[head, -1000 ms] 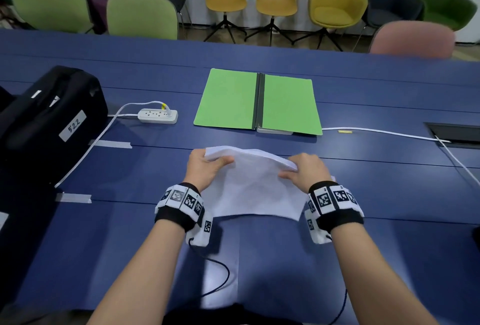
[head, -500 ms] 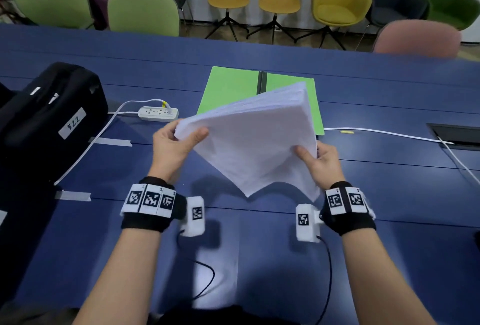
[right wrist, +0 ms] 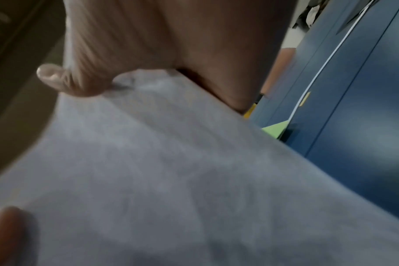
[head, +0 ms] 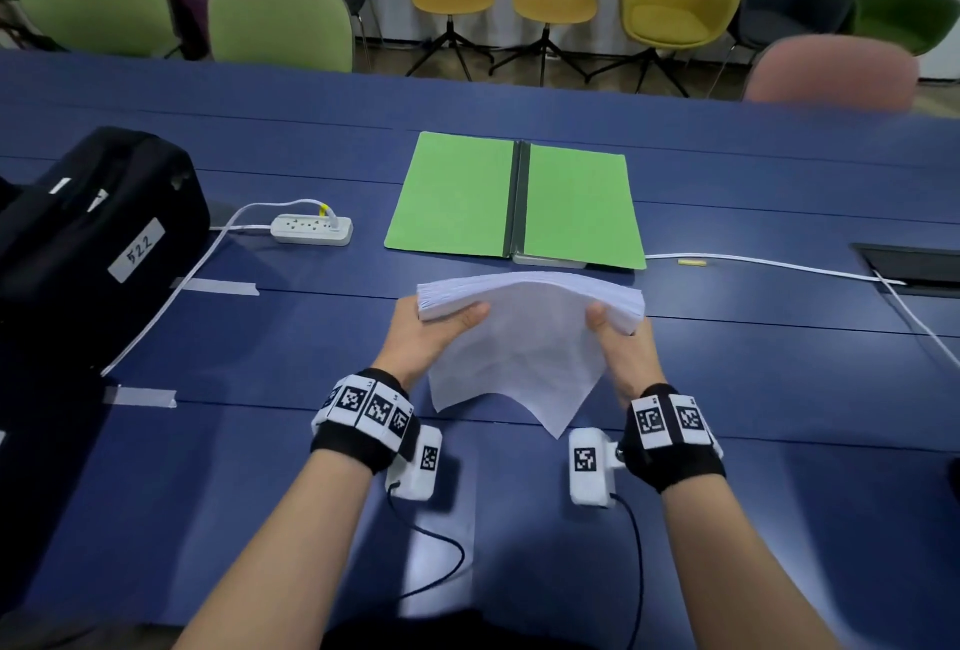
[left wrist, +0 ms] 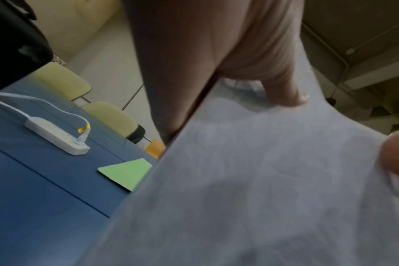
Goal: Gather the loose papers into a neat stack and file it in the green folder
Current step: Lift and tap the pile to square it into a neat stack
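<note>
Papers (head: pixel 524 337), squared into a bowed stack, hang between the left hand (head: pixel 431 337) and right hand (head: pixel 621 345), both clamped on its sides. Next, carry it toward twelve o'clock onto the open green folder (head: pixel 576 207).

The blue surface (head: pixel 727 389) carries an open green folder (head: pixel 457 197), a white power strip (head: pixel 311 229) with its cord, a black case (head: pixel 93 233), tape strips (head: pixel 218 287) and a white cable (head: pixel 769 263).

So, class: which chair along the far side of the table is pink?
The pink chair, at the far right edge of the blue table; the others in the row are green, yellow, purple or dark.
</note>
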A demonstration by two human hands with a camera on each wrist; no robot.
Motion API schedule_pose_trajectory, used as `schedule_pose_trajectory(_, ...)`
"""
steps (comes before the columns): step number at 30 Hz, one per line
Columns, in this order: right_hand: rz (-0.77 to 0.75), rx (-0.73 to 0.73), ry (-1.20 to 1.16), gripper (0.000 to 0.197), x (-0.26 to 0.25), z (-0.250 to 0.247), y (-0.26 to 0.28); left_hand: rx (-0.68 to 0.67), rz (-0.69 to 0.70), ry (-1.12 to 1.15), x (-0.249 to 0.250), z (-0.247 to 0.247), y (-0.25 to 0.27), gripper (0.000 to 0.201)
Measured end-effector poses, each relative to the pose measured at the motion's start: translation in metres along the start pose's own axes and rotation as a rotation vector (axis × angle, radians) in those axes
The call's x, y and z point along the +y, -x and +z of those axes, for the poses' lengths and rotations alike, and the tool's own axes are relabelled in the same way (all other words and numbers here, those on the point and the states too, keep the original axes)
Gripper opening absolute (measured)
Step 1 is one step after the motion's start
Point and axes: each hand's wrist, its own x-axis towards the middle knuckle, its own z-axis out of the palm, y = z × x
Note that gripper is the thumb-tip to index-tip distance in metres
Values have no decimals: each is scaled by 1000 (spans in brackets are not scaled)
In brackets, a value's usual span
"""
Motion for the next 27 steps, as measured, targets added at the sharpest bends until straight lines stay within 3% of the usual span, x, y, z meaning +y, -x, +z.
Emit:
schedule_pose_trajectory(1,25,33,-7,88,0,3,-1,32,4,27,1,1,1,12)
schedule_pose_trajectory(2,39,51,-27,109,0,5,-1,66,8,67,1,2,0,19)
schedule_pose_trajectory(3,40,57,-54,113,-2,8,0,95,12,96,3,5,2,38)
schedule_pose_trajectory(4,41,55,-87,101,-6,11,4,108,5,128,3,7,2,55)
schedule_pose_trajectory(5,39,67,-124,76,-9,14,7,133,-14,152,3,9,2,58)
schedule_pose_trajectory(6,36,84,-161,49,-11,16,9,163,-39,175,3,11,2,49)
schedule_pose_trajectory(7,38,93,-183,35,-11,15,9,188,-53,188,7,14,4,41)
schedule_pose_trajectory(10,-22,94,-178,41,-18,16,16,201,-59,182,20,20,11,36)
schedule_pose_trajectory(13,-31,57,-183,25,-25,14,14,190,-98,194,23,18,6,21)
schedule_pose_trajectory(16,-77,11,-142,42,-25,14,9,176,-139,200,26,13,5,55)
schedule_pose_trajectory(19,-167,43,-139,28,-26,12,7,162,-137,179,24,11,2,64)
schedule_pose_trajectory(22,-256,63,-73,30,-31,17,9,163,-154,172,25,13,3,48)
schedule_pose_trajectory(25,-225,6,-35,21,-25,16,8,156,-154,184,30,15,5,27)
schedule_pose_trajectory(27,-237,-60,27,10,-21,15,12,131,-152,169,32,15,6,26)
